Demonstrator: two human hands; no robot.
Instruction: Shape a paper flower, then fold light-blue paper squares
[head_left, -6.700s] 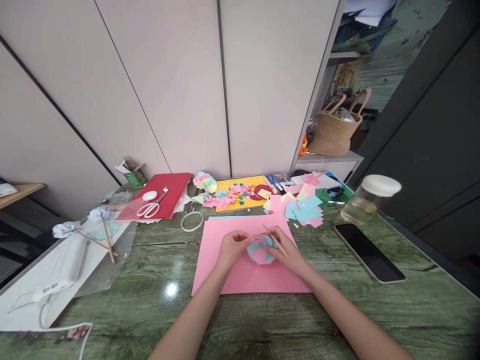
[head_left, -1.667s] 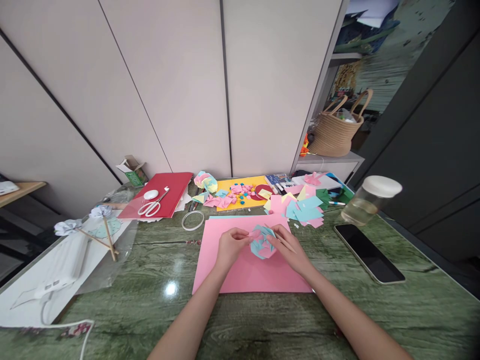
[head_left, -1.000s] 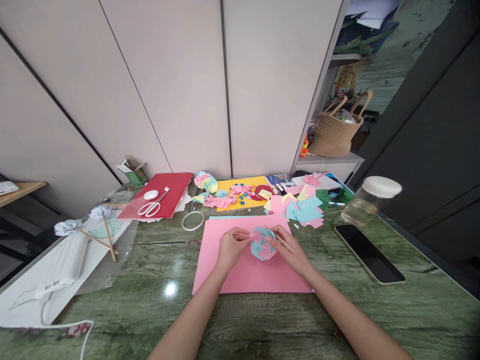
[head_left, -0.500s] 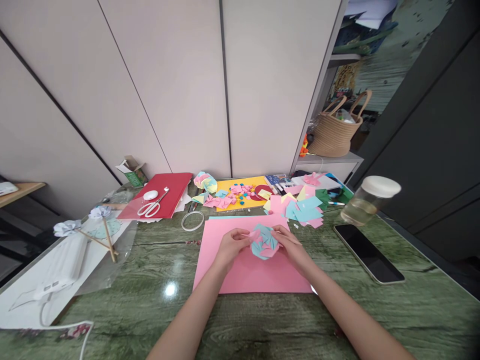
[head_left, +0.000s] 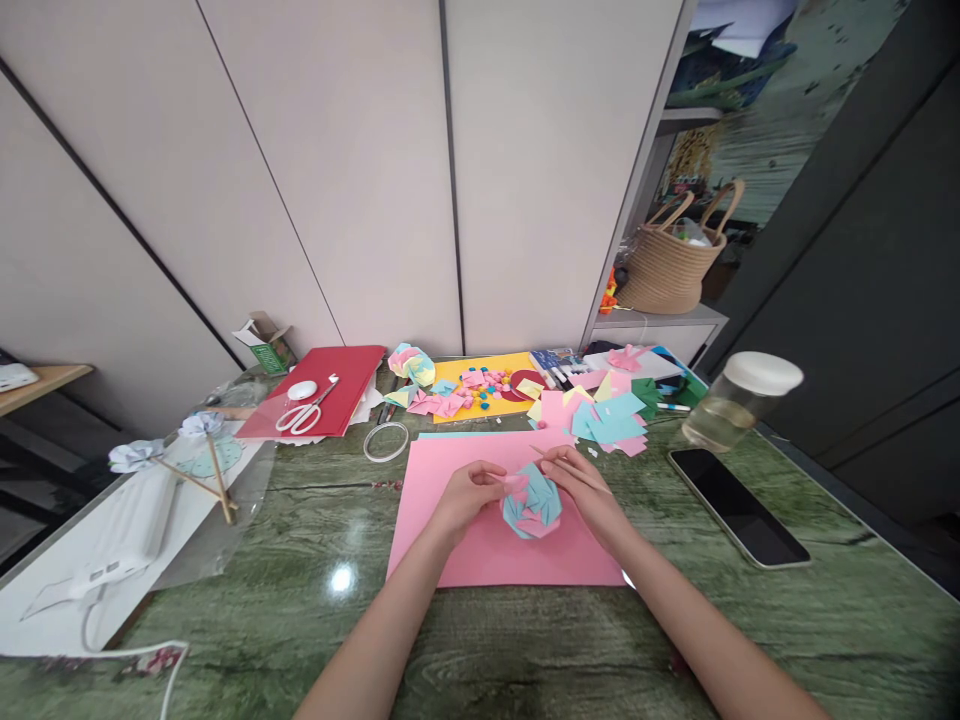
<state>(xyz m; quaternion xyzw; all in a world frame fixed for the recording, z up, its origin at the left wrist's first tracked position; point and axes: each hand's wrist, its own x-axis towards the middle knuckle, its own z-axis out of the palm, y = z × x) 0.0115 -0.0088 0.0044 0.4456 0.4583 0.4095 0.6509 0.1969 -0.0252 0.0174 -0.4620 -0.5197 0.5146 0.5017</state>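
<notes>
Fingertips [head_left: 496, 484] of my left hand [head_left: 466, 498] pinch narrowly on the left edge of the blue-and-pink folded paper piece [head_left: 534, 505]. It rests on the pink sheet [head_left: 480, 555] in the middle of the green table [head_left: 300, 600]. My right hand [head_left: 592, 492] closes on the piece's far right side, with a thin wooden stick [head_left: 538, 452] tucked among those fingers. I judge the flaps need light, even pressure from both sides. A hard squeeze would crush the folds, and the stick's tip is best held off the thin paper edges.

From the left I see a white power strip [head_left: 124, 535], then paper flowers on sticks [head_left: 199, 428]. White scissors [head_left: 300, 414] lie on a red folder [head_left: 349, 375], and a clear tape ring [head_left: 385, 441] sits just beyond the sheet's far left corner. Further right are a yellow sheet [head_left: 450, 372] strewn with small bits, loose paper squares [head_left: 609, 418], a lidded glass jar [head_left: 739, 400] and a dark phone [head_left: 739, 505]. Nothing lies between my hands and the piece. The squares are the nearest clutter, while the jar and phone are well apart to the right.
</notes>
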